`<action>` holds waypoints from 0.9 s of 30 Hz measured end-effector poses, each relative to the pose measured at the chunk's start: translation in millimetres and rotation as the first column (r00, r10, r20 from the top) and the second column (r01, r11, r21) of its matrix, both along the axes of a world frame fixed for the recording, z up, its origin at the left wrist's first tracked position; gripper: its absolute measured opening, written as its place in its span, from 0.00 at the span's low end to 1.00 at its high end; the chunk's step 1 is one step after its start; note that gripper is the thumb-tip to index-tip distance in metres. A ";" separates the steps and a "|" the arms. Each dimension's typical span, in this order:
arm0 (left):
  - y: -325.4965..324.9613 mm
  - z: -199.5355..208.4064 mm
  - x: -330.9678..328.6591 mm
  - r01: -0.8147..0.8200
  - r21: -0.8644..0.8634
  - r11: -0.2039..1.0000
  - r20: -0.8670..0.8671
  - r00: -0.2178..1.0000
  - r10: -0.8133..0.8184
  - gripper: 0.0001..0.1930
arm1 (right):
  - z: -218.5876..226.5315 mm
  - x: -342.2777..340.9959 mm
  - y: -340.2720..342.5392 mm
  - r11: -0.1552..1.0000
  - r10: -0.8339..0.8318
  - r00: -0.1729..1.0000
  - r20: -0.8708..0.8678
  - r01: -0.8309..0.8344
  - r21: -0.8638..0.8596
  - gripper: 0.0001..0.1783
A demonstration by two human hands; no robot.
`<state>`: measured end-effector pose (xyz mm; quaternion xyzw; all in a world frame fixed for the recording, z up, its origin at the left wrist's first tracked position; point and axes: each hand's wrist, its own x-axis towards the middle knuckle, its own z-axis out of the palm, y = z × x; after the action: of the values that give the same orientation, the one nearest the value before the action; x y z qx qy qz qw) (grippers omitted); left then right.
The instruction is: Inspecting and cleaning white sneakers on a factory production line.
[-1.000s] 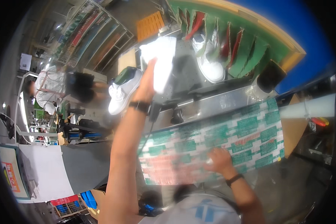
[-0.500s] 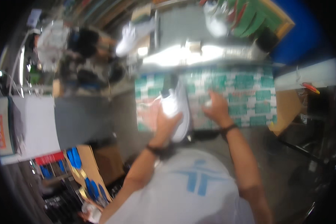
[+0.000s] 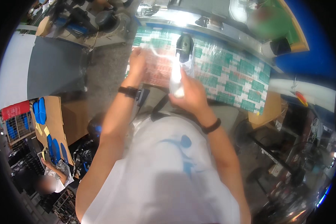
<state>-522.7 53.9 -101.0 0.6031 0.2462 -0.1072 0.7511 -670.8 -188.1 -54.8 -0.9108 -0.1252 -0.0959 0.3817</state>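
Observation:
My right hand (image 3: 188,95) grips the near end of a white shoe (image 3: 183,61) that lies lengthwise on the table, its dark opening pointing away from me. The table is covered by a green-and-white patterned sheet (image 3: 239,80). To the left of the shoe, my left hand (image 3: 138,61) rests on this sheet with fingers spread, over a glossy pinkish patch; it wears a black wristwatch. A dark band circles my right wrist. Whether the left hand pinches a clear film there is too blurred to tell.
A grey metal machine (image 3: 198,16) runs along the table's far edge, with green trays (image 3: 276,26) behind it. Cardboard with blue insoles (image 3: 50,127) stands at the left by a grey board (image 3: 44,67). Another person (image 3: 50,181) sits at lower left.
My left hand reached up to a white shoe on the far machine, then brought it down onto the patterned sheet. Now my right hand holds the shoe and my left hand lies beside it.

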 end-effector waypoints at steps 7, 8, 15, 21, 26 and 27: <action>-53.5 3.9 -20.2 0.417 0.653 0.632 0.224 0.691 -0.687 0.18 | -6.3 -5.8 -12.9 0.998 -0.023 0.988 -0.154 0.030 0.046 0.57; -56.4 3.1 -22.0 0.534 0.624 0.570 0.023 0.717 -0.697 0.15 | -7.6 -11.5 -14.6 0.993 -0.052 0.975 -0.214 0.074 0.095 0.56; -46.0 30.3 -9.1 0.672 -0.042 0.739 -0.026 0.739 -0.673 0.11 | -8.6 -3.5 -4.6 0.996 -0.028 0.983 -0.183 0.043 0.075 0.55; -35.1 77.8 51.4 0.614 -0.594 0.520 0.492 0.788 -0.369 0.11 | -20.9 50.7 -27.0 0.969 -0.239 0.970 0.052 0.234 0.078 0.49; -21.9 63.4 92.7 0.114 -0.461 0.880 0.352 0.934 0.064 0.30 | -14.9 60.6 -78.7 0.764 -0.549 0.809 -0.210 0.588 0.266 0.39; -18.8 44.9 87.2 0.101 -0.460 0.882 0.353 0.932 0.077 0.30 | -8.9 51.1 -76.7 0.820 -0.520 0.847 -0.105 0.530 0.216 0.39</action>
<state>-435.5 35.1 -56.1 0.4134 0.0667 -0.0558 0.9064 -619.7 -264.8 -63.7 -0.8596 0.1508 -0.1926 0.4486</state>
